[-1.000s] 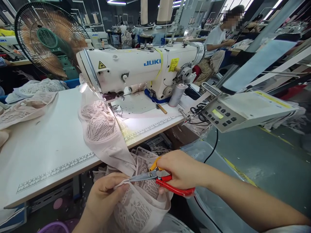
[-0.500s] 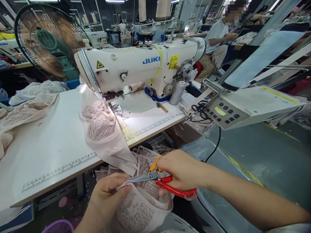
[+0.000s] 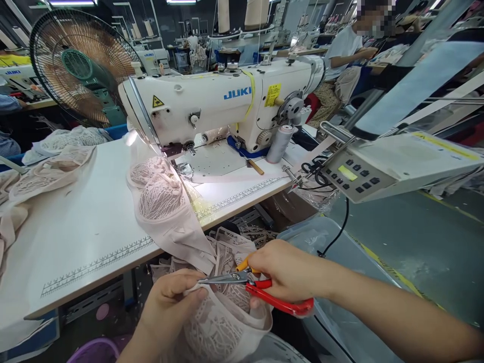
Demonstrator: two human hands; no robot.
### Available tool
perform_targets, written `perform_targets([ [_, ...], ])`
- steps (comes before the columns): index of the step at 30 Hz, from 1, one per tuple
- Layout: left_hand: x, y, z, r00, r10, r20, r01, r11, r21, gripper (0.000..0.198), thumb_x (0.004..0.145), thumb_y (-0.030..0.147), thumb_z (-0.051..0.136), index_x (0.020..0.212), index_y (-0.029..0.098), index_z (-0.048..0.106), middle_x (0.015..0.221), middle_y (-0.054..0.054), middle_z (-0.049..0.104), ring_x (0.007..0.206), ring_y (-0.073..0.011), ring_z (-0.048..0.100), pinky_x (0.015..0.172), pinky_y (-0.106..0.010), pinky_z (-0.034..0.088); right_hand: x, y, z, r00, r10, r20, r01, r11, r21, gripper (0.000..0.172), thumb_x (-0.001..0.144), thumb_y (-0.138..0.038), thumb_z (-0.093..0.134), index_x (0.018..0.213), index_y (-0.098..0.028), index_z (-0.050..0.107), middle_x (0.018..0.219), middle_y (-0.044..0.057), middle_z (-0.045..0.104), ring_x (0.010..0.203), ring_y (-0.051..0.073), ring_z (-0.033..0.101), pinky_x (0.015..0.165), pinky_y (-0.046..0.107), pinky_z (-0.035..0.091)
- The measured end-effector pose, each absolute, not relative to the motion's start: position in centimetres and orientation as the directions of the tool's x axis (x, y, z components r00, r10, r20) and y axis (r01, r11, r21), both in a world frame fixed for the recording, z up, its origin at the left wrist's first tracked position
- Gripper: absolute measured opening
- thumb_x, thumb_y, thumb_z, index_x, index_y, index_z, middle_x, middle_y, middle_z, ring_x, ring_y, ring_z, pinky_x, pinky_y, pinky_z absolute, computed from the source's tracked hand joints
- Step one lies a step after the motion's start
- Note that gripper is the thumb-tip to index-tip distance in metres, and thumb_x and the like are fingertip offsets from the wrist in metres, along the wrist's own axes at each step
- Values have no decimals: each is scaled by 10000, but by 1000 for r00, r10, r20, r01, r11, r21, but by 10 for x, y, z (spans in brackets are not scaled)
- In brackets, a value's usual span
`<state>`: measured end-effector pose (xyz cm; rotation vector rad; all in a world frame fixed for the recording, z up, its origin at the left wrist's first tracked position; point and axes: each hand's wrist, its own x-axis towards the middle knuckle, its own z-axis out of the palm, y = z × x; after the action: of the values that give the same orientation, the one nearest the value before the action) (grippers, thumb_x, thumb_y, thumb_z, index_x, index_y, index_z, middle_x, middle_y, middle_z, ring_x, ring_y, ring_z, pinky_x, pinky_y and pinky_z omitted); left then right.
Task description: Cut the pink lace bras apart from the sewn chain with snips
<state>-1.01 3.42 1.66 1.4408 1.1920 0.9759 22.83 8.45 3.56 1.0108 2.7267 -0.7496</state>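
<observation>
Left fingers [image 3: 192,303] pinch one bra [image 3: 217,330]; right hand [image 3: 283,268] grips one scissors [image 3: 283,302].

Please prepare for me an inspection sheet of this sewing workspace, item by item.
Surface: white sewing table, ruler markings along front edge.
Job's things: scissors, blades at the edge of the held lace bra.
Clutter: grey thread spool, wooden-handled tool.
Grips: left hand pinches the held lace bra; right hand holds the scissors.
Cables: black cable hanging below the control box.
Surroundings: fan behind table; another person beyond, at right.
</observation>
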Motion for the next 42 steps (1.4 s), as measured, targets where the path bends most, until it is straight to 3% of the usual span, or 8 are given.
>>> perform_targets([
  [11, -10, 35, 18, 185, 983, -2, 178, -32, 983, 136, 694, 152, 674, 665, 228, 783, 700, -69, 746, 620, -180, 675, 564, -198, 522, 229, 85, 36, -743, 584, -326, 667, 617, -417, 255, 767, -317, 547, 602, -190, 400, 575, -6, 522, 494, 111, 386, 474, 226, 250],
  [18, -11, 34, 15, 175, 984, 34, 155, -61, 986, 180, 681, 107, 670, 674, 246, 784, 697, -48, 746, 613, -154, 670, 555, -164, 513, 232, 88, 32, -773, 575, -267, 628, 637, -447, 183, 731, -331, 568, 672, -194, 462, 667, 9, 588, 571, 142, 498, 506, 224, 283],
  [24, -11, 34, 19, 202, 979, 9, 197, -49, 979, 135, 688, 132, 670, 672, 199, 786, 717, -96, 748, 613, -188, 670, 561, -212, 524, 230, 87, 35, -772, 561, -300, 635, 647, -422, 178, 747, -331, 558, 667, -192, 480, 666, 17, 608, 598, 156, 540, 519, 227, 304],
  [36, -17, 33, 15, 296, 952, -77, 172, 26, 985, 134, 770, 170, 663, 749, 226, 783, 778, -68, 730, 685, -178, 643, 616, -227, 491, 230, 87, 32, -767, 577, -281, 638, 641, -426, 259, 764, -388, 541, 621, -189, 456, 590, 3, 553, 521, 131, 442, 483, 233, 266],
  [42, -18, 33, 14, 263, 962, -80, 174, 35, 984, 138, 754, 177, 681, 787, 255, 790, 774, -62, 734, 661, -177, 645, 597, -227, 496, 231, 89, 29, -773, 565, -289, 630, 631, -452, 251, 748, -324, 559, 605, -193, 400, 560, -18, 490, 504, 114, 384, 484, 223, 259],
])
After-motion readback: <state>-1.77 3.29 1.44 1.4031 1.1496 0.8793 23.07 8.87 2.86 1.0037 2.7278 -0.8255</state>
